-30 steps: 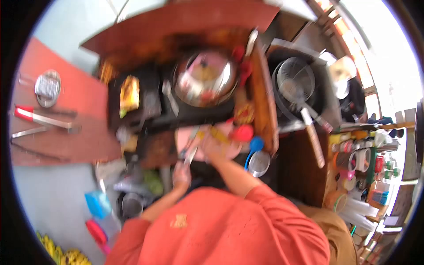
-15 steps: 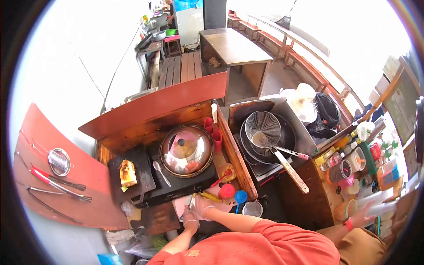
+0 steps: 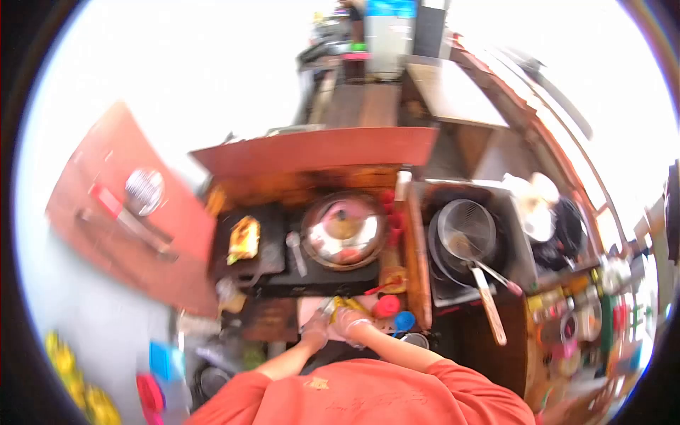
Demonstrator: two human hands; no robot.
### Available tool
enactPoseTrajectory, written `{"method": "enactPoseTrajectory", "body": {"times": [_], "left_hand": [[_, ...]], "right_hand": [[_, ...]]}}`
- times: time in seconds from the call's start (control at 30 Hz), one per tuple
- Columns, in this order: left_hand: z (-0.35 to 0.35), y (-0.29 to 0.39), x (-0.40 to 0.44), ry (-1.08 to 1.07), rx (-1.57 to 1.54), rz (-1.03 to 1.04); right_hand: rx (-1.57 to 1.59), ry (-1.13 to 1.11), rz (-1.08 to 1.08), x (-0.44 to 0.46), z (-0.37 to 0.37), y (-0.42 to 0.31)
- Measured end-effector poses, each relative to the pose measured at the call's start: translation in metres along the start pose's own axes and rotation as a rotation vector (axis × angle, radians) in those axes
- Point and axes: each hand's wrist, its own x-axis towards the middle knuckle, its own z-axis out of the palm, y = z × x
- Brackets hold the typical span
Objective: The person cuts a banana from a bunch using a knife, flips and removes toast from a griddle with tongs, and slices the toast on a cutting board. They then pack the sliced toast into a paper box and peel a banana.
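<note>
My left hand (image 3: 315, 330) and my right hand (image 3: 348, 323), both in clear plastic gloves, are close together over a pale pink board (image 3: 308, 307) in front of the stove. A yellow banana (image 3: 348, 304) is at the fingertips of my right hand, which looks closed on it. The fingers of my left hand are bent around something small and pale beside the banana, too blurred to name. To the right of my hands are a red-lidded container (image 3: 386, 307) and a blue-lidded one (image 3: 404, 321).
Behind the board, a domed lid (image 3: 343, 230) covers a pan on the stove. Toasted bread (image 3: 244, 241) sits on a dark griddle (image 3: 273, 244), with a spoon (image 3: 296, 253) alongside. A strainer (image 3: 466, 230) rests over the right wok. Tongs (image 3: 131, 219) lie on the red panel.
The head view has swung, shifting the scene rightward and blurring it. My right hand has moved onto the banana, which lay beside it before. Both hands stay over the board.
</note>
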Motion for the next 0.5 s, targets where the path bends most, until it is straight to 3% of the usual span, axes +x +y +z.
{"method": "enactPoseTrajectory", "body": {"times": [0.03,0.1,0.17,0.2,0.27,0.3,0.37,0.4,0.47,0.5], "left_hand": [[-0.039,0.020,-0.003,-0.007,-0.070,-0.043],[-0.059,-0.011,0.007,0.143,-0.109,0.081],[-0.213,0.035,0.012,-0.015,0.300,-0.070],[-0.260,0.016,0.014,0.224,0.440,0.029],[-0.406,0.044,-0.009,0.361,0.739,-0.127],[-0.442,-0.026,0.001,0.555,0.768,-0.016],[-0.549,-0.003,-0.013,0.605,0.834,-0.027],[-0.593,0.037,-0.020,0.447,0.966,-0.227],[-0.640,-0.014,0.006,0.347,1.352,-0.225],[-0.652,0.007,0.002,0.173,1.375,-0.237]], "right_hand": [[-0.013,0.010,-0.026,0.008,0.013,0.007],[-0.031,-0.013,-0.053,0.023,0.028,0.012],[-0.049,-0.107,-0.043,0.003,-0.006,-0.015],[-0.038,-0.124,-0.063,0.003,-0.009,-0.025],[0.000,-0.164,-0.091,0.005,-0.010,-0.045],[0.076,-0.052,-0.181,0.009,-0.001,-0.050],[0.036,-0.110,-0.150,0.021,-0.006,-0.084],[0.021,-0.130,-0.142,0.029,-0.010,-0.103],[-0.011,-0.133,-0.247,0.039,-0.008,-0.130],[-0.009,-0.140,-0.249,0.040,-0.005,-0.142]]}}
